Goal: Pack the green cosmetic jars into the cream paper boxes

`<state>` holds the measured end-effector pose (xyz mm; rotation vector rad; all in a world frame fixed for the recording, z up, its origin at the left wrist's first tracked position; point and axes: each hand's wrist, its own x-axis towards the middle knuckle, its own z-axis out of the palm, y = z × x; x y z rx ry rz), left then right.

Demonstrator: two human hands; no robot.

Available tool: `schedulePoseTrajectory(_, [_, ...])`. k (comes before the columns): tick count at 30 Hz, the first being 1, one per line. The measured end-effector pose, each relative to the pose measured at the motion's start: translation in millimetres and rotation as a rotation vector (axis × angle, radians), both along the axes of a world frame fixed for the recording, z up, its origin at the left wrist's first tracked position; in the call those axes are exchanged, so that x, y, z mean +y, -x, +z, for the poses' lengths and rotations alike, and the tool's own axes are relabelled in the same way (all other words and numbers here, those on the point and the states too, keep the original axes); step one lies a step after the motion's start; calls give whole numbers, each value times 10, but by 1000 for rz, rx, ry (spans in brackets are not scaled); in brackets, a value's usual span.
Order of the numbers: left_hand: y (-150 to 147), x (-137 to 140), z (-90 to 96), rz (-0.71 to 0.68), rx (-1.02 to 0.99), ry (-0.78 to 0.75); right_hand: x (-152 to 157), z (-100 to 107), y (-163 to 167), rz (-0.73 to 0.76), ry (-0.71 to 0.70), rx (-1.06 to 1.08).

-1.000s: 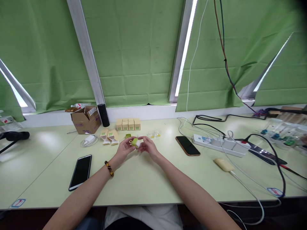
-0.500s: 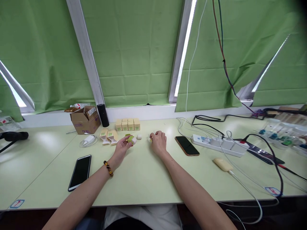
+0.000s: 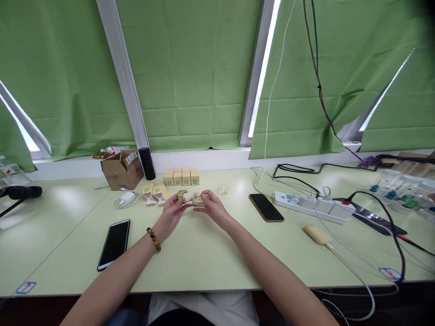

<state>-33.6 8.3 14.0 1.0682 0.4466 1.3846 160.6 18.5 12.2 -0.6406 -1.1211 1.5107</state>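
Observation:
In the head view, my left hand [image 3: 172, 211] wears a beaded bracelet and is closed on a small white rounded piece with a green band [image 3: 184, 196]. My right hand [image 3: 213, 207] pinches a small clear plastic piece with yellow in it [image 3: 197, 199]. The two pieces are side by side, close together above the table; whether they touch I cannot tell. Beyond my right hand lies another clear plastic piece with a yellow spot [image 3: 222, 190]. Two opened cardboard boxes [image 3: 159, 194] rest left of my left hand, and a row of several small tan boxes [image 3: 182, 177] stands farther back.
A phone [image 3: 113, 244] lies at left, another [image 3: 266, 208] at right. A brown carton [image 3: 122, 172], black cylinder [image 3: 147, 163] and white charger [image 3: 127, 198] sit back left. The power strip [image 3: 309, 206], loose cables and a cream oval device [image 3: 317, 235] spread across the right.
My right hand has come left from the table with a clear plastic piece, up to my left hand. One clear piece is now exposed where it was. The small white piece there is now out of sight.

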Motion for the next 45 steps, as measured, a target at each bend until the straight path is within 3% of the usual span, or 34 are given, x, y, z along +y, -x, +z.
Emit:
schedulePoseTrajectory(8, [2, -6, -8, -4, -20, 16, -77, -32, 126, -88, 26, 71])
schedulePoseTrajectory(12, [23, 21, -37, 39, -17, 30, -66, -8, 115, -193, -44, 8])
schedulePoseTrajectory(19, [79, 112, -92, 120, 13, -10, -139, 32, 61, -387, -370, -367])
schedulePoseTrajectory(25, [65, 101, -90, 110, 10, -14, -128, -69, -40, -592, -852, -933])
schedulePoseTrajectory(29, [57, 95, -95, 106, 12, -13, -109, -95, -58, -610, -999, -966])
schedulePoseTrajectory(32, [52, 89, -94, 116, 12, -8, -128, -77, -23, -592, -926, -849])
schedulePoseTrajectory(35, [49, 80, -85, 149, 32, -17, -130, -59, 24, -528, -663, -679])
schedulePoseTrajectory(40, [51, 98, -90, 204, 71, -71, -24, -101, 58, -181, -209, -382])
schedulePoseTrajectory(45, [53, 128, -141, 252, 162, -128, 49, -174, 57, 27, 27, -241])
